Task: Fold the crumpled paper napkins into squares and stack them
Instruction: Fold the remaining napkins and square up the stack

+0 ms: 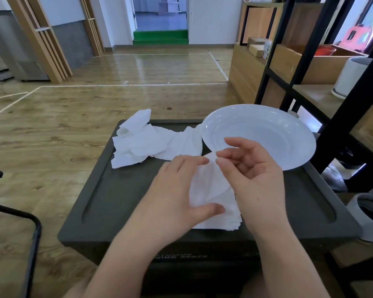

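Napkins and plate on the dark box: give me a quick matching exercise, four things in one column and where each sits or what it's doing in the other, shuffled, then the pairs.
Column one:
1. white plate
2. crumpled napkins
3. left hand
4. right hand

Column two:
A. pinches a raised corner of the napkin being folded
B. far left of the box top
C. far right of the box top
D. presses the napkin down flat

Pairs: 1-C, 2-B, 3-D, 4-A
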The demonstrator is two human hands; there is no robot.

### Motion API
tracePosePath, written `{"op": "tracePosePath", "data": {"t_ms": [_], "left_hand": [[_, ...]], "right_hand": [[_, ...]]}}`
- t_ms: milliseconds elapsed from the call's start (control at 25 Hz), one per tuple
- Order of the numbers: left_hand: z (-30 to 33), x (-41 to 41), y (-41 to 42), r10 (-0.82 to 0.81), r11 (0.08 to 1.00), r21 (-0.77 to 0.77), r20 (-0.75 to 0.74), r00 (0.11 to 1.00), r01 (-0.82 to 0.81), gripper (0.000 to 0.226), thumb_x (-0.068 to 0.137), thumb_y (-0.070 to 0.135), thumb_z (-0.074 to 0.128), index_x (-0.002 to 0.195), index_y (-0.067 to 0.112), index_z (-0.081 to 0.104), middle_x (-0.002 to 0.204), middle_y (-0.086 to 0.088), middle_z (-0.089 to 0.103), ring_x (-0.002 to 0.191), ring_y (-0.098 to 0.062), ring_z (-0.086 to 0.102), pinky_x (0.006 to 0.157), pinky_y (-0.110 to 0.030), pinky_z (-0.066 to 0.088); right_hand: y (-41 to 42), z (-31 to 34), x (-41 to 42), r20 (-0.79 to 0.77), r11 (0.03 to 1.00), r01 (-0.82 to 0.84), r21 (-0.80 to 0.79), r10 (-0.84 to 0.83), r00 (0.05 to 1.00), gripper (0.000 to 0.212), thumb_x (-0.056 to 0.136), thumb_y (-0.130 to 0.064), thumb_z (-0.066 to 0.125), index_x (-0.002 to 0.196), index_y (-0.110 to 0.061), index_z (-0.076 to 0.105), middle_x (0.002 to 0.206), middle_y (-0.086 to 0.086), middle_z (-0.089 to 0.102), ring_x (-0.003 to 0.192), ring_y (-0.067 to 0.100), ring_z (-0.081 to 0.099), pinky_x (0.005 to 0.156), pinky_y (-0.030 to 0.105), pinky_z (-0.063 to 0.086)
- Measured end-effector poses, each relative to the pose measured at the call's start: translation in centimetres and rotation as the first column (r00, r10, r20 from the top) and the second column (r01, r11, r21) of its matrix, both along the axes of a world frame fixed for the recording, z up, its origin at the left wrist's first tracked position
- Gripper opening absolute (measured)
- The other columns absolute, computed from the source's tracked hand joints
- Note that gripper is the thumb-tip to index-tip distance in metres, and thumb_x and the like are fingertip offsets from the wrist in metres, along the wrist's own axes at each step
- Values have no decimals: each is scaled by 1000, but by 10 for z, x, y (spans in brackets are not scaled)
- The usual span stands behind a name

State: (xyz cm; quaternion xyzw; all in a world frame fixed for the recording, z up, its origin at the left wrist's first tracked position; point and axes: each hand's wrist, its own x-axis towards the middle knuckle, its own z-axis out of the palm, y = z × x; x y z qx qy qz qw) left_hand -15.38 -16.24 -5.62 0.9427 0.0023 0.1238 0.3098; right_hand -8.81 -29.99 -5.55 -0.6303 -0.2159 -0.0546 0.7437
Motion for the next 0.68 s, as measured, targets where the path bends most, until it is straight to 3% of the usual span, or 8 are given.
{"op": "tracePosePath", "data": {"t_ms": [80,160,240,320,400,520,600,680], "left_hand": [[-3,4,-9,22,998,52,40,999,-24,87,61,63,67,134,53,21,132,32,26,115,14,19,91,-10,27],[-5,6,-10,55,987,142,112,992,-70,87,69,41,71,141,45,23,143,21,28,127,1,22,102,-21,27],[-3,6,-6,87,984,125,266,960,-124,70,73,11,65,137,31,46,139,7,48,125,-9,38,104,-26,33],[3,4,1,127,979,100,377,918,-176,55,70,-1,56,119,22,66,123,2,64,113,-10,49,98,-22,37],[7,1,8,77,965,206,358,930,-159,52,68,-7,56,111,19,71,118,0,68,112,-15,56,95,-28,41],[8,1,15,-61,920,392,158,985,-6,60,68,-16,60,117,18,69,127,-7,63,118,-30,58,99,-42,43],[9,1,15,-66,885,463,24,998,47,66,74,-13,55,127,25,62,139,-2,53,132,-26,46,105,-39,34],[8,1,15,-52,877,475,-54,997,72,70,83,-5,44,139,38,44,152,11,34,143,-13,24,111,-27,19]], "right_hand": [[3,3,-5,-46,987,-14,158,21,999,35,80,0,68,93,-33,70,83,-4,72,82,6,67,73,14,50],[3,5,-6,-96,966,-16,259,42,994,31,76,-6,69,91,-34,70,84,-3,72,83,9,67,75,19,51],[0,7,-4,-134,946,1,324,45,990,30,75,-7,69,89,-33,71,84,-2,73,85,12,67,78,22,51],[-5,9,0,-144,950,16,311,31,989,29,75,-7,69,88,-33,71,84,-2,73,85,11,67,77,20,51],[-12,10,3,-147,976,-11,217,43,988,31,78,-4,70,89,-33,71,84,-2,73,85,11,68,75,18,51],[-21,9,7,-143,991,-120,-56,111,983,37,80,4,68,92,-31,69,80,-3,73,79,8,68,73,16,51],[-21,7,7,-136,957,-184,-225,156,978,38,80,5,68,90,-31,70,78,-4,72,76,7,67,73,16,50],[-19,4,7,-130,925,-202,-321,168,977,35,79,5,67,88,-29,70,76,-6,71,75,6,66,73,15,50]]}}
